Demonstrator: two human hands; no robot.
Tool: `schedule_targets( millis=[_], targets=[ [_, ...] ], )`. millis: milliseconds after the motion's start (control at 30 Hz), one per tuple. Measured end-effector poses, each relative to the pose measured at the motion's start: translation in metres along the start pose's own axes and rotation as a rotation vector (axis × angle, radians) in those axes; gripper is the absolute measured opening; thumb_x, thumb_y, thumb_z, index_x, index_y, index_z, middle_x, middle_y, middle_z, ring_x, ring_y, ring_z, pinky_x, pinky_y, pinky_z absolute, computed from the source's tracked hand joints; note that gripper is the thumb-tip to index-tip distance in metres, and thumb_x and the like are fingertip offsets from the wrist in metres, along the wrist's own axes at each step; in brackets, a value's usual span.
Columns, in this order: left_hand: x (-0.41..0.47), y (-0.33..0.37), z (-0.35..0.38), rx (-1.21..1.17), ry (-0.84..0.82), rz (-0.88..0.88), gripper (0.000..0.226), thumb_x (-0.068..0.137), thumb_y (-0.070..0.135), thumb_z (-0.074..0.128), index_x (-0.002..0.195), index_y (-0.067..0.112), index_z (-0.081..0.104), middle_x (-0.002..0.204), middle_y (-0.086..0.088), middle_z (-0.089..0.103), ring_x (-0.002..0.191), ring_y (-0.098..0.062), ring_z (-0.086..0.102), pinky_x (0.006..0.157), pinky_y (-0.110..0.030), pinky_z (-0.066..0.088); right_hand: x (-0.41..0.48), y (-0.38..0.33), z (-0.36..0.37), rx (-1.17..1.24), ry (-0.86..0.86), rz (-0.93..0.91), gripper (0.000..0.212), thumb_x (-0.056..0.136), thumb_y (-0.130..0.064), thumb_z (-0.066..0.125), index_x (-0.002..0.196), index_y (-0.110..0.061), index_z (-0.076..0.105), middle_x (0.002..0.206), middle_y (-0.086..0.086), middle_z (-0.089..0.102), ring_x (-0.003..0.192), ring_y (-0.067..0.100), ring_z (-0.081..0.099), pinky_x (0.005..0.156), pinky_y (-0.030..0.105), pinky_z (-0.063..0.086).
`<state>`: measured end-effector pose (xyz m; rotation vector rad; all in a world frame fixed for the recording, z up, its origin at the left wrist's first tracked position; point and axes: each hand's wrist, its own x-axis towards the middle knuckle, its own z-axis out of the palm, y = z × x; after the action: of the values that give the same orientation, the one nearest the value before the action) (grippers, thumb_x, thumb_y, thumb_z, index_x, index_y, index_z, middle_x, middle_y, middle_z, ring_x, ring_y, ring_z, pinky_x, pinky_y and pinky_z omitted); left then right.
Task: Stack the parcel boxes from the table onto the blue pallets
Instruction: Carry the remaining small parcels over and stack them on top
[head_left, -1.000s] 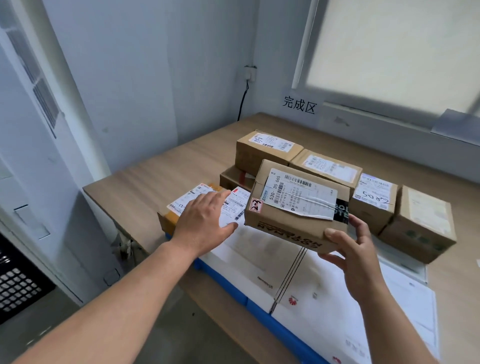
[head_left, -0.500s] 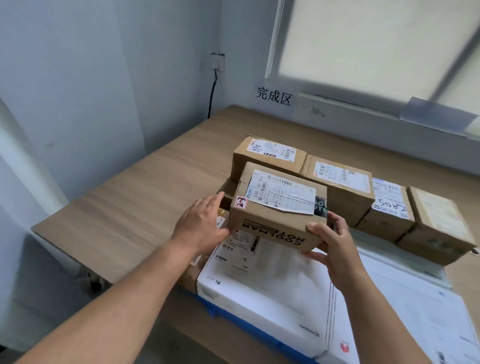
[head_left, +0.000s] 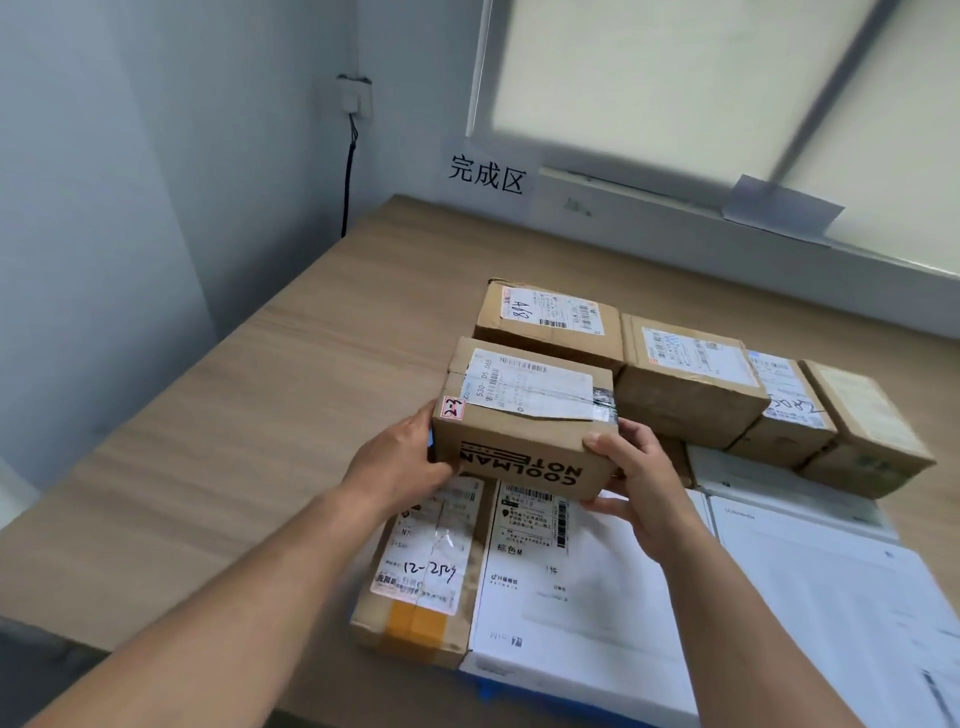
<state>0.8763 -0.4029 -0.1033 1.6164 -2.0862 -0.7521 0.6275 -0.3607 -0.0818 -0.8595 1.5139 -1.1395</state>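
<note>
Holding one box (head_left: 524, 415), left hand (head_left: 400, 460), right hand (head_left: 641, 491)

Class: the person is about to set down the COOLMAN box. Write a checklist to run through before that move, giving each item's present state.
1. Grip: left hand and right hand hold opposite ends of the COOLMAN box: ok.
2. Box level, label up: ok.
3. Landing surface: orange-taped box and white flat box below show flat tops: ok.
4. Gap to the back-row box: cannot tell.
5. Blue pallet under the stack: only a sliver shows, so cannot tell.
</note>
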Motion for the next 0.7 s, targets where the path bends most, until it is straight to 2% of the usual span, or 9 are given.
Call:
schedule_targets(
  millis=[67,167,233,533,700],
  targets=[
    [0.003,-0.005,0.0,-0.018,-0.039,-0.003,0.065,0.085,0.033,0.06,0.141,0.042,0.028,0.125,0.01,0.06,0.111,-0.015,0.057,0.091,-0.038,0.05,0.002,0.003,0.005,-0.042,0.043,-0.004,0.034,0.087,-0.024,0.064,0.119,-0.02,0.054,0.097,0.008,0.064,0.095,0.029,0.063,0.067,0.041,0.057],
    [0.006,-0.011,0.0,-0.048,-0.067,-0.002,0.065,0.088,0.031,0.059,0.143,0.04,0.026,0.125,0.006,0.061,0.112,-0.018,0.057,0.092,-0.038,0.049,0.004,0.009,0.009,-0.129,0.122,-0.049,0.026,0.09,-0.029,0.061,0.114,-0.019,0.06,0.102,0.006,0.064,0.104,0.028,0.059,0.09,0.051,0.05],
    [0.007,-0.013,-0.001,-0.057,-0.075,0.007,0.064,0.089,0.03,0.059,0.143,0.04,0.026,0.126,0.005,0.06,0.114,-0.018,0.056,0.093,-0.036,0.047,0.004,0.01,0.011,-0.139,0.135,-0.06,0.028,0.091,-0.031,0.06,0.116,-0.02,0.061,0.106,0.006,0.064,0.107,0.027,0.057,0.095,0.052,0.047],
    [0.015,-0.016,0.002,-0.107,-0.136,0.021,0.061,0.09,0.031,0.06,0.141,0.039,0.028,0.124,0.006,0.061,0.113,-0.017,0.057,0.094,-0.036,0.047,0.005,0.015,0.013,-0.161,0.164,-0.092,0.026,0.092,-0.029,0.057,0.117,-0.024,0.06,0.107,0.002,0.064,0.107,0.026,0.057,0.096,0.052,0.047],
    [0.019,-0.015,0.004,-0.098,-0.113,0.036,0.061,0.088,0.034,0.06,0.139,0.041,0.027,0.123,0.007,0.061,0.112,-0.017,0.058,0.093,-0.038,0.048,0.005,0.011,0.01,-0.166,0.173,-0.118,0.034,0.091,-0.034,0.058,0.125,-0.029,0.056,0.11,0.001,0.064,0.106,0.026,0.059,0.093,0.053,0.05]
  ],
)
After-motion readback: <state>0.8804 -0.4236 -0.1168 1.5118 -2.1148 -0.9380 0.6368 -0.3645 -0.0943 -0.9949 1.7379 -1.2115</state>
